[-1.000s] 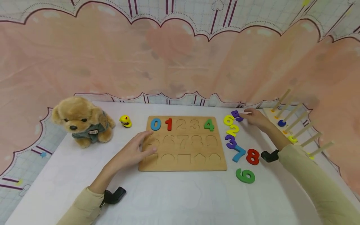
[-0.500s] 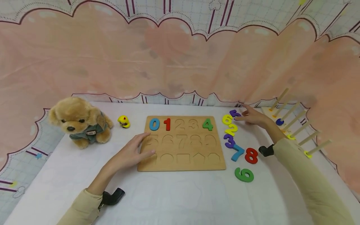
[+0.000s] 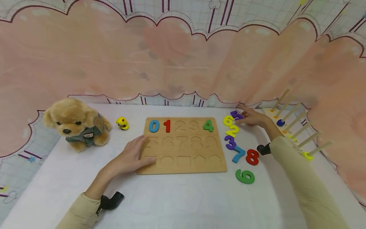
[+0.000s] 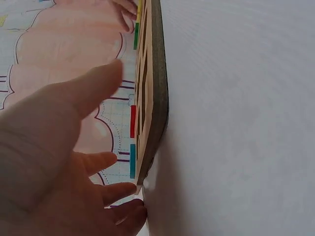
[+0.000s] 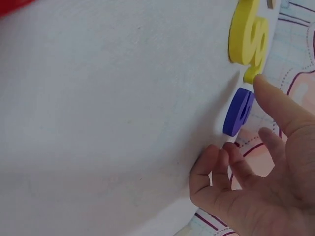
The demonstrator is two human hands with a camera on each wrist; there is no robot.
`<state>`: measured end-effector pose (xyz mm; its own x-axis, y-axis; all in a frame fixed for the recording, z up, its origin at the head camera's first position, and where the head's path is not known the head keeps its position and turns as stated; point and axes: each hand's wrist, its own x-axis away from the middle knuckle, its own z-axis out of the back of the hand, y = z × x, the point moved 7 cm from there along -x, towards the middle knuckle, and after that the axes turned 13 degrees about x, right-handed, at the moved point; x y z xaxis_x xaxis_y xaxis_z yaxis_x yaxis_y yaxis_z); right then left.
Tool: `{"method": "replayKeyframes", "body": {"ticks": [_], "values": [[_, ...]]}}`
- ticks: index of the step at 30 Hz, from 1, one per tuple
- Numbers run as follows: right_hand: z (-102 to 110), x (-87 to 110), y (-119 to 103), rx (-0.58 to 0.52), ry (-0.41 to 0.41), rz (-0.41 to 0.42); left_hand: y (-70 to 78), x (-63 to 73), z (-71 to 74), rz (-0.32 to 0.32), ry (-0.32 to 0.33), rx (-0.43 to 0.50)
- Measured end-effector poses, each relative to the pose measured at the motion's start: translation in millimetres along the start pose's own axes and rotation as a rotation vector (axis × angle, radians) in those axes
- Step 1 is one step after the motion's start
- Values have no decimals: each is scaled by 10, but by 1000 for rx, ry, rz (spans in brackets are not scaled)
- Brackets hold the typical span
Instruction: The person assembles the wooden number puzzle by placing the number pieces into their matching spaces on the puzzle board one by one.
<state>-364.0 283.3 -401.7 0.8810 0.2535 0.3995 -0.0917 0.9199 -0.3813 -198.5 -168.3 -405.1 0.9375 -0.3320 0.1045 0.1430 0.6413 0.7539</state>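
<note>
My right hand reaches to the back right, thumb and fingers spread around the purple number 5. In the right wrist view the purple 5 sits on the white surface in the gap between thumb and fingers, not gripped. My left hand rests at the left edge of the wooden number board, its fingers extended and the thumb lying over the lower left corner area. A blue 0, red 1 and green 4 are in the board's top row.
Right of the board lie a yellow 6, yellow 2, purple 3, blue 7, red 8 and green 9. A peg stand stands far right; a plush dog and yellow toy are left.
My right hand's thumb and fingers have spread apart around the purple 5, with the thumb now on its near side. The left hand stays at the board; the head view has shifted slightly.
</note>
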Motion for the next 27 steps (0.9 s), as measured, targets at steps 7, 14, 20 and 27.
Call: {"method": "replayKeyframes", "body": {"ticks": [7, 14, 20, 27], "values": [[-16, -9, -9, 84, -49, -50, -33, 14, -31, 26, -50, -61], [-20, -5, -32, 71, -55, -47, -48, 22, -30, 18, -51, -82], [-43, -40, -8, 113, -53, -63, -88, 24, -41, 33, -64, -108], [-43, -97, 44, 163, -44, -66, -85, 20, -44, 38, -67, -114]]}}
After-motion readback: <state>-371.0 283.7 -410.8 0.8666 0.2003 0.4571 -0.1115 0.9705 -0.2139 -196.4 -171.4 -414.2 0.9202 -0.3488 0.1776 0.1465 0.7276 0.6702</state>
